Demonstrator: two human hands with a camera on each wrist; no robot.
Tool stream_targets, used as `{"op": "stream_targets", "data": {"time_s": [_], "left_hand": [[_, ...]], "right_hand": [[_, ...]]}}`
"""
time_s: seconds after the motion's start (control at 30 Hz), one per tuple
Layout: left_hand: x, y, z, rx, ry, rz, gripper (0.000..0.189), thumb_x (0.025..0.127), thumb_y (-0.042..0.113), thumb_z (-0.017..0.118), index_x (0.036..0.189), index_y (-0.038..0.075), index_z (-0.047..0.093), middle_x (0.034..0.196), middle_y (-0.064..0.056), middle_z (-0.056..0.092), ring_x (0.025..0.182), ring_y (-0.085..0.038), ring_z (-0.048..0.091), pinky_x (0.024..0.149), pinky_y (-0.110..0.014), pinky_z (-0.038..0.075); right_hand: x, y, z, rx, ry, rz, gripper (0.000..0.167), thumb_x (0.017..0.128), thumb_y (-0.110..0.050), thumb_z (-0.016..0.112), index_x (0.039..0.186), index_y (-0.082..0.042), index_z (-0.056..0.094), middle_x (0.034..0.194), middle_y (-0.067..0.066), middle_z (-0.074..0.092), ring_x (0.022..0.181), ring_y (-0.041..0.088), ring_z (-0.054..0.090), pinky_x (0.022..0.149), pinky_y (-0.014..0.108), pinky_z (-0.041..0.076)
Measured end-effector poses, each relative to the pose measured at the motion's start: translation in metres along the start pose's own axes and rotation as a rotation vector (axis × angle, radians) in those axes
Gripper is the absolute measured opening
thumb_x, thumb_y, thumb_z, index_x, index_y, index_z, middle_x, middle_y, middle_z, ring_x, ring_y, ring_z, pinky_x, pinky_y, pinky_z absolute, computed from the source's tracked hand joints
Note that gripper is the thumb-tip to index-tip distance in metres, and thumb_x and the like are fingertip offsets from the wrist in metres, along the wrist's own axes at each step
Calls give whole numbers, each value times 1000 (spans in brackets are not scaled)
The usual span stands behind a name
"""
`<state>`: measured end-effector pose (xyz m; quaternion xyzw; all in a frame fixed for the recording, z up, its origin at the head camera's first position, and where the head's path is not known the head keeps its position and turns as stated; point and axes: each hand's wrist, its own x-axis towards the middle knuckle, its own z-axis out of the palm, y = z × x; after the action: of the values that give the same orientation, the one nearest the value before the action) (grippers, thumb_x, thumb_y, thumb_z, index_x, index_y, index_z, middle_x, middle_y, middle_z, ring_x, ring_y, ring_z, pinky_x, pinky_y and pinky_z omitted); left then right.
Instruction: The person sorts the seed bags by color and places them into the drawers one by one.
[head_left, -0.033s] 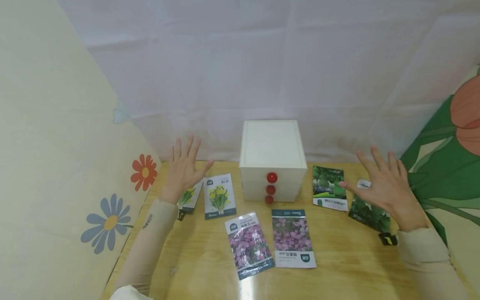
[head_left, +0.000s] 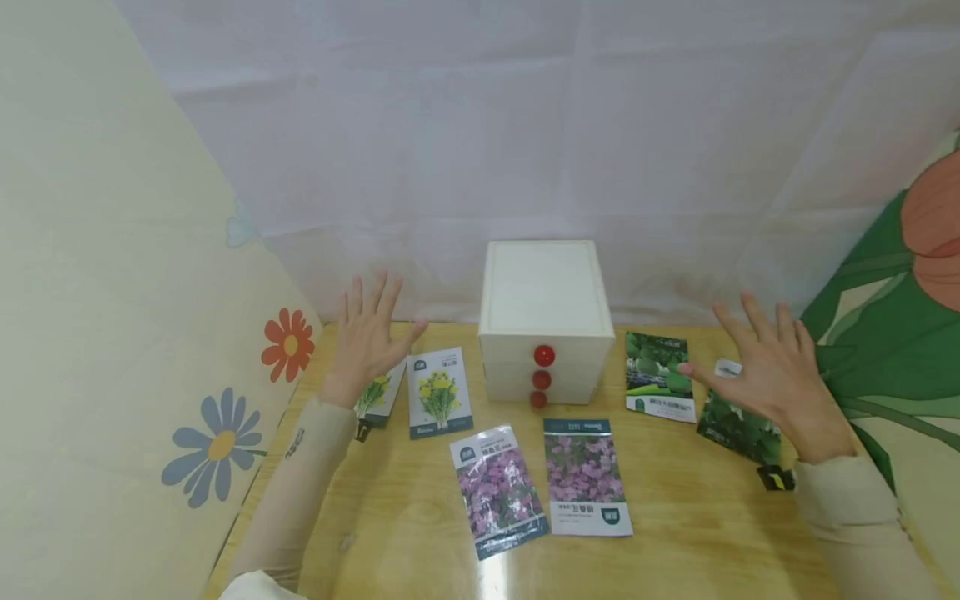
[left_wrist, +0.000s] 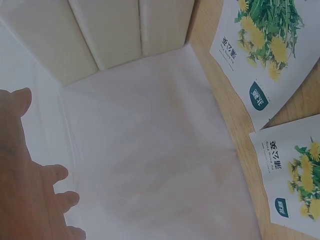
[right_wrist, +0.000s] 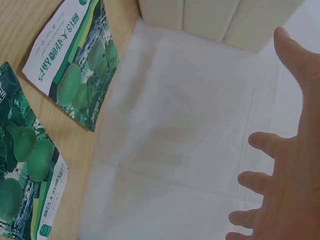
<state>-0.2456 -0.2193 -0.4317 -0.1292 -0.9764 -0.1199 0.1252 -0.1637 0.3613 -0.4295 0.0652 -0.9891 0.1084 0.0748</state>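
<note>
My left hand [head_left: 367,342] is held over the table's left side, fingers spread and nothing in it. Below it lie two seed packets with yellow flowers: one partly hidden packet [head_left: 380,392] and one in full view [head_left: 440,394]. On the right, my right hand [head_left: 768,379] also has its fingers spread and holds nothing. Under and beside it are two green seed packets, the inner packet [head_left: 660,377] and the outer packet [head_left: 738,427], which the hand partly covers. Between the hands stands a white drawer box [head_left: 547,287] with three red knobs [head_left: 543,356] on its front.
Two seed packets with purple flowers, a tilted packet [head_left: 499,492] and a straighter packet [head_left: 587,477], lie in front of the box on the wooden table [head_left: 405,517]. White cloth [head_left: 420,150] hangs behind; flower-printed panels [head_left: 135,292] flank both sides.
</note>
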Motion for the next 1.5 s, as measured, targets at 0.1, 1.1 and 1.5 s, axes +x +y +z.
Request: {"op": "stream_targets", "data": {"time_s": [0.1, 1.1, 1.5], "left_hand": [[-1, 0, 0, -1, 0, 1, 97, 100, 82, 33, 173, 21, 14, 181, -12, 9, 164, -52, 0, 133, -70, -2], [0, 12, -3, -232, -14, 50, 83, 106, 63, 49, 172, 23, 17, 181, -5, 8, 166, -41, -7, 134, -65, -3], [-1, 23, -1, -339, 30, 132, 86, 104, 78, 33, 172, 26, 21, 181, 1, 12, 167, -38, 1, 135, -64, 2]], "right_hand": [[0, -1, 0, 1, 2, -2, 113, 88, -74, 69, 173, -25, 12, 180, 17, -8, 156, 65, -11, 118, 87, 1], [4, -59, -11, 116, 368, -251, 103, 83, -72, 77, 159, -9, 49, 157, 29, 49, 137, 58, 48, 103, 81, 42], [-4, -112, -8, 175, 527, -439, 88, 96, -73, 57, 145, 0, 61, 138, 29, 62, 122, 50, 60, 93, 68, 54]]}}
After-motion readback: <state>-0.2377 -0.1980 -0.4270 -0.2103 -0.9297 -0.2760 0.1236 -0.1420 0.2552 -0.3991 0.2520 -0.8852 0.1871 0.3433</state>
